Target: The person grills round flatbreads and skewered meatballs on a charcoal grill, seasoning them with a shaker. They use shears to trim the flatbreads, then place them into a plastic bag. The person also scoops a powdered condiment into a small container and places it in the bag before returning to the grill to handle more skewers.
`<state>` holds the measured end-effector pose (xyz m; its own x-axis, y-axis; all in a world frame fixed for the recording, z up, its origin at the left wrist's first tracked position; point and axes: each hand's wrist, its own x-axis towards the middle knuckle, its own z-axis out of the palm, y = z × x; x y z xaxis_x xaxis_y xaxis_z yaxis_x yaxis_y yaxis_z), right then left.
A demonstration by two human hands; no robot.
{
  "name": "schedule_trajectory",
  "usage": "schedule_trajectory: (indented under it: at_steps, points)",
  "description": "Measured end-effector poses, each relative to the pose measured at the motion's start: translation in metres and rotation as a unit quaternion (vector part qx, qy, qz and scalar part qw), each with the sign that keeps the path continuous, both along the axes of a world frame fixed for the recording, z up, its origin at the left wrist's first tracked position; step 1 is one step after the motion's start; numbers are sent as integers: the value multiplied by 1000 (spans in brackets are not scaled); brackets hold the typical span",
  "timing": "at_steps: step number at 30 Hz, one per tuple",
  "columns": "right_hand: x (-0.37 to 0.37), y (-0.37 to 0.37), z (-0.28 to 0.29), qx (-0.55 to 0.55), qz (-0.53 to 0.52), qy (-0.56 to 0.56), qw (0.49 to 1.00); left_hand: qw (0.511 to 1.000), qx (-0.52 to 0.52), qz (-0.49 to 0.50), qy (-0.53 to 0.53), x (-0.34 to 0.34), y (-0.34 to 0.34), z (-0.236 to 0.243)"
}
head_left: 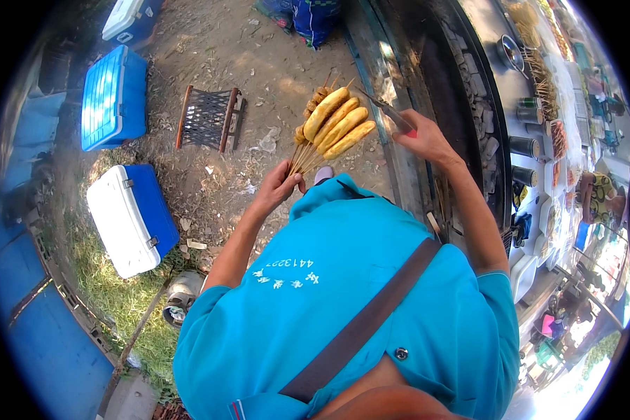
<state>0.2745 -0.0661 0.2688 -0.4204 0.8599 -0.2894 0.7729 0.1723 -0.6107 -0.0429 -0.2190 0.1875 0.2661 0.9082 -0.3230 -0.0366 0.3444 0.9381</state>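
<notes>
My left hand [281, 185] is closed round the thin sticks of several skewers, fanned out and pointing away from me. Long, plump, golden-yellow pieces of food [343, 124] sit on the front skewers, and smaller browned pieces [313, 105] show behind them on the far left side. My right hand [427, 140] grips a narrow grey metal blade, which looks like a knife [396, 117], with some red at its handle. Its tip points up and left, close to the top ends of the skewers. Whether the blade touches any food I cannot tell.
A long charcoal grill [484, 105] runs along my right. Beyond it stands a table with dark cups [523, 145], a metal bowl [511, 52] and many skewers [539, 80]. On the ground at left are a blue cooler [114, 98], a white-lidded cooler [122, 220] and a folding stool [208, 119].
</notes>
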Motion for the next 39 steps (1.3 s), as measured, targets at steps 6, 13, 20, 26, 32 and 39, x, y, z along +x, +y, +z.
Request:
schedule_trajectory:
  at_steps: [6, 13, 20, 26, 32, 39]
  points:
    - [-4, 8, 5, 16, 35, -8, 999, 999, 30, -15, 27, 1, 3, -3]
    - [-4, 14, 7, -4, -1, -34, 999, 999, 17, 1, 31, 0, -3, -5]
    - [-1, 47, 10, -66, 116, -49, 990, 998, 23, -12, 57, -2, -2, -3]
    - [-4, 61, 12, -35, 171, -69, 982, 994, 43, -45, 94, -4, 3, -2]
    - [-8, 40, 14, -33, 84, -82, 993, 997, 27, -18, 65, 1, 4, 1]
    - [7, 43, 17, 17, 106, -34, 994, 994, 38, -54, 89, 1, 10, -5]
